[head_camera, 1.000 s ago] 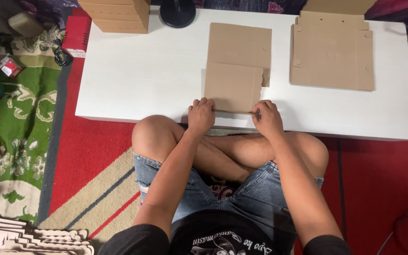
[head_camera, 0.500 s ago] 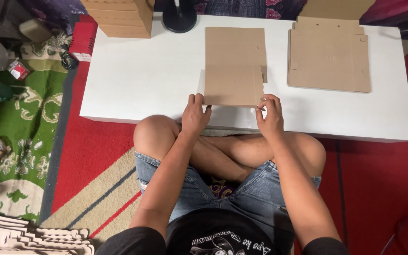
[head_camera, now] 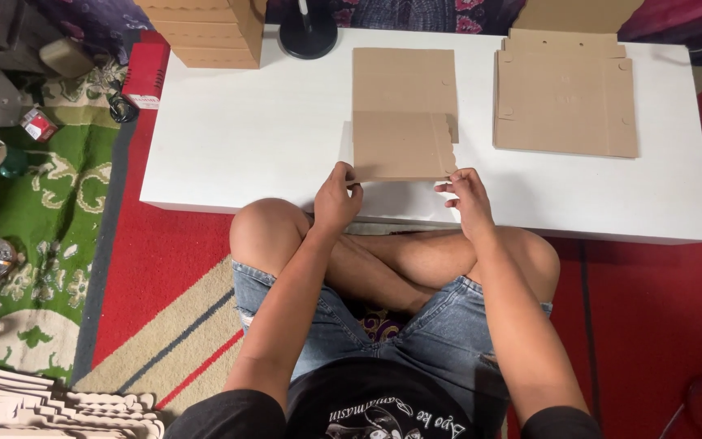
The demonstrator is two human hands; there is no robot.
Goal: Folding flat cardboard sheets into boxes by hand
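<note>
A flat brown cardboard blank (head_camera: 404, 114) lies in the middle of the low white table (head_camera: 253, 130), its near panel folded up over the rest. My left hand (head_camera: 336, 195) pinches the near left corner of that folded panel. My right hand (head_camera: 466, 191) holds the near right corner with its fingertips. Both hands sit at the table's front edge, above my crossed bare legs.
A stack of flat cardboard blanks (head_camera: 566, 93) lies at the table's right. Folded cardboard boxes (head_camera: 205, 28) stand at the back left beside a black round lamp base (head_camera: 309, 28). More cardboard pieces (head_camera: 34, 402) lie on the rug at lower left, near a red box (head_camera: 146, 73) and cups.
The near panel lay pressed flat under both hands, then swung up and over the blank. Now it rests folded, and my hands have shifted to its near corners.
</note>
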